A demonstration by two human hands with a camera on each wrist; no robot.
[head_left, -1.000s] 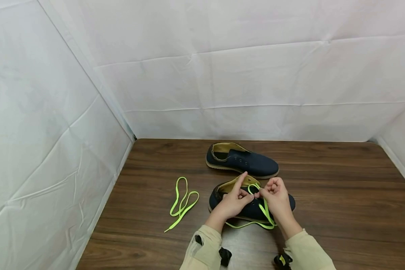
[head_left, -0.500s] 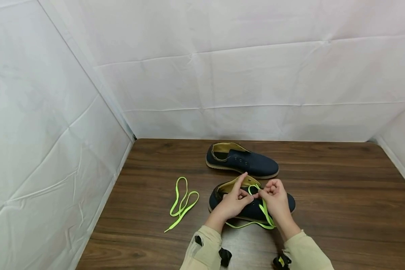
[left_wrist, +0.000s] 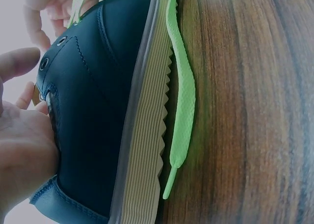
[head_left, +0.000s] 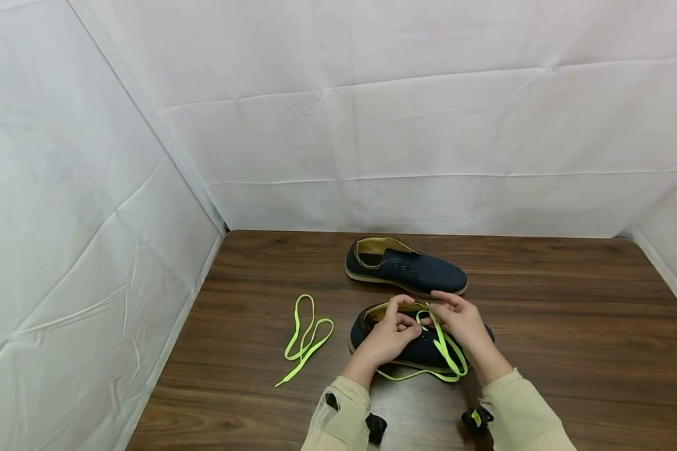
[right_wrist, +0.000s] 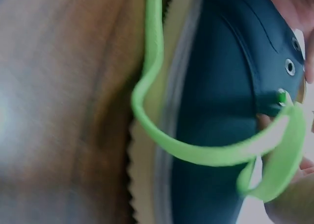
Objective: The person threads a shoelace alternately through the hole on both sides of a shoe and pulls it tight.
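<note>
The nearer navy shoe (head_left: pixel 367 332) lies on the table with its toe to the right, a neon green shoelace (head_left: pixel 444 351) in its eyelets. My left hand (head_left: pixel 392 335) is over the shoe's opening, its curled fingers holding the eyelet flap, index finger bent. At the far eyelets my right hand (head_left: pixel 462 322) pinches the lace between thumb and fingers, the other fingers spread. One lace end with its tip (left_wrist: pixel 170 182) trails along the sole in the left wrist view. A green loop (right_wrist: pixel 206 155) hangs across the shoe's side in the right wrist view.
Behind it lies a second navy shoe (head_left: pixel 429 272), its eyelets unlaced. Left of both shoes, another neon green shoelace (head_left: pixel 301 354) lies loosely folded on the brown wooden table (head_left: pixel 248 269). White cloth walls (head_left: pixel 338 138) stand at the back and sides.
My right hand has turned and shifted slightly, its fingers now reaching up and left, drawing the lace into a wider loop. My left index finger has bent from straight.
</note>
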